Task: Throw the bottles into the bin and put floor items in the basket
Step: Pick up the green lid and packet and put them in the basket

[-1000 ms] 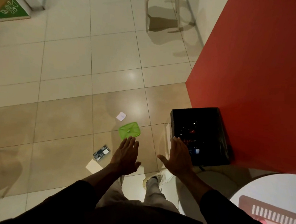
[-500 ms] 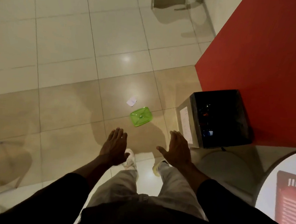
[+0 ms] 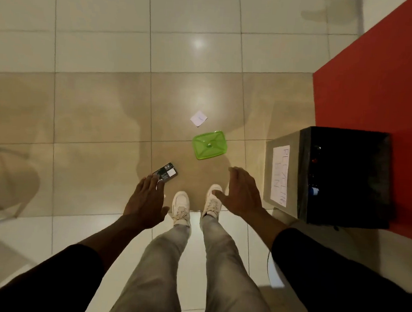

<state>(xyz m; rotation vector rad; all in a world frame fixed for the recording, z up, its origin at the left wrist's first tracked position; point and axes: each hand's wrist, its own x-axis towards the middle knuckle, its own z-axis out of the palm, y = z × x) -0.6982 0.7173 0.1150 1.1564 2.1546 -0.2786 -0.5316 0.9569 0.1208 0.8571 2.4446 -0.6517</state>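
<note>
left hand (image 3: 145, 200): spread, fingertips over card (image 3: 166, 173) edge | right hand (image 3: 242, 195): spread, beside bin (image 3: 345, 177) | lid (image 3: 209, 145): ahead, between hands, on floor

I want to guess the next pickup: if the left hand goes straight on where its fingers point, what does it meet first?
Probably the small dark card on the floor, just beyond the left hand; the hand's height above it is unclear.
</note>
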